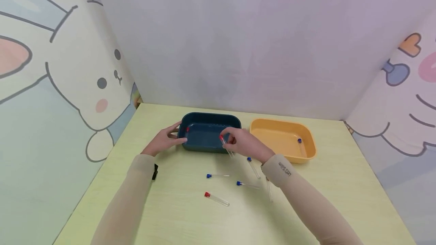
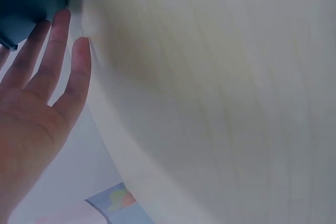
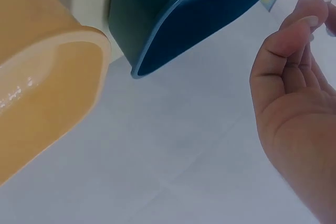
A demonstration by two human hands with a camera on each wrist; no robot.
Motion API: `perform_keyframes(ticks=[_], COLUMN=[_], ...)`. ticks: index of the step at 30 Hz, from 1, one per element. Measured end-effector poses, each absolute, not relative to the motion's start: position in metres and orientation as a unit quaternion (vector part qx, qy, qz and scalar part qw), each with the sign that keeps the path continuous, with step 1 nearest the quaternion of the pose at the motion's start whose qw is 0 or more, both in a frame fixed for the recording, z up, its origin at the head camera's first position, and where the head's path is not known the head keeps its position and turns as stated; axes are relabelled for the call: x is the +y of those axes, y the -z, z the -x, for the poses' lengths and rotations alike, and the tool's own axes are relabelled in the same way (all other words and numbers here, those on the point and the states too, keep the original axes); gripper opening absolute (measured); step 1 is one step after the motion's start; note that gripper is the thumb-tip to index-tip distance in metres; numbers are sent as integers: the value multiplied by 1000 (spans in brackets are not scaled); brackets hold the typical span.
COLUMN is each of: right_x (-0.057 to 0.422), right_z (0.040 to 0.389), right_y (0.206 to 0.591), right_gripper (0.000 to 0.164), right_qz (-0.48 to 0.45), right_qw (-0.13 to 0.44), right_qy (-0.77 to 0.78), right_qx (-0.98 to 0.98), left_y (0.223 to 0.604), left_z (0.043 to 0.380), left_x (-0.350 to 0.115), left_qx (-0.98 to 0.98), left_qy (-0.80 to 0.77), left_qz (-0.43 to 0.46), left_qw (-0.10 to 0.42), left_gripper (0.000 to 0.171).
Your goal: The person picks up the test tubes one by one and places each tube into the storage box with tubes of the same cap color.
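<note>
My right hand [image 1: 246, 143] pinches a clear test tube with a red cap [image 1: 223, 141] between thumb and fingertips, over the front right rim of the dark blue tub [image 1: 204, 149]. The tube slants, its cap up and to the left. In the right wrist view, the pinching fingers [image 3: 302, 32] show at the right edge. At the tub's left end my left hand [image 1: 163, 139] rests on it, thumb at the front rim. The left wrist view shows its straight fingers [image 2: 55, 51] against the outer wall. Inside the tub, a red cap [image 1: 187, 129] shows at the left.
An orange tub [image 1: 311, 154] stands right of the blue one, with a blue-capped tube [image 1: 299, 140] inside. In front lie several blue-capped tubes [image 1: 218, 175] and a red-capped tube [image 1: 217, 199]. Another tube [image 1: 270, 191] is partly hidden by my right sleeve. A grey-white wall [image 1: 238, 48] rises behind.
</note>
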State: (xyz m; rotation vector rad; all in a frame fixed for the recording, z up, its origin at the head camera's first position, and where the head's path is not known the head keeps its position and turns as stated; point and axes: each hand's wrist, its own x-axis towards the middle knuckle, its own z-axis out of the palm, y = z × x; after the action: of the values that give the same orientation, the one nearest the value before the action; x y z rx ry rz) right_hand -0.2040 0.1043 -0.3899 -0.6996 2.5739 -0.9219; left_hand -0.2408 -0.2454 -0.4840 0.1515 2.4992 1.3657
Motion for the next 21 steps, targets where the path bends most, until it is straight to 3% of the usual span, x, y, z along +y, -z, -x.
perform_keyframes(ticks=[21], right_x=[80], right_z=[240], right_y=[390], right_gripper=[44], right_qz=[230], right_qw=[136], right_qy=[355], right_qx=[896], left_y=[486], left_z=[241], left_x=[-246], left_qx=[865], left_qy=[-478], left_qz=[-47], left_qw=[146], left_gripper=[97])
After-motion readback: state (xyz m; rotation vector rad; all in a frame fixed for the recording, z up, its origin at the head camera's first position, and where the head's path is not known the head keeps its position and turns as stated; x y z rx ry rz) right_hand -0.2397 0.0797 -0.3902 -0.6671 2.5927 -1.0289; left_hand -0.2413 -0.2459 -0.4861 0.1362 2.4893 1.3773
